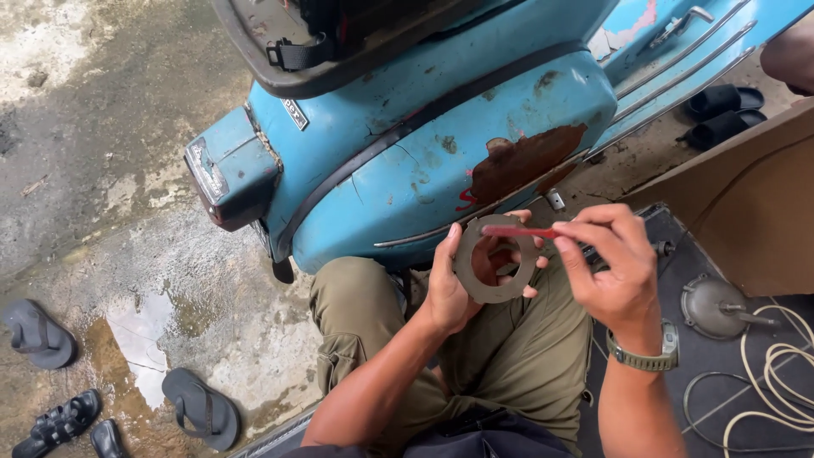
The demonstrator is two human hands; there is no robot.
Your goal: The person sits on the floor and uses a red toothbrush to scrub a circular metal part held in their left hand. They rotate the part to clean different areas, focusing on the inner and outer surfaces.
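My left hand [454,284] holds a flat grey metal ring [468,263] upright, thumb on its left edge and fingers behind it. My right hand [615,267] pinches a thin red tool [519,231] whose tip lies across the top of the ring. A watch sits on my right wrist. Both hands hover over my lap in olive trousers, right in front of the rusty side panel of a blue scooter [441,144].
The scooter's tail light [212,174] points left over wet concrete. Sandals lie at the lower left [202,409] and far left [36,332]. A round grey metal cover [714,307] and coiled cable [776,382] rest on a dark mat at right. A brown board [746,203] leans nearby.
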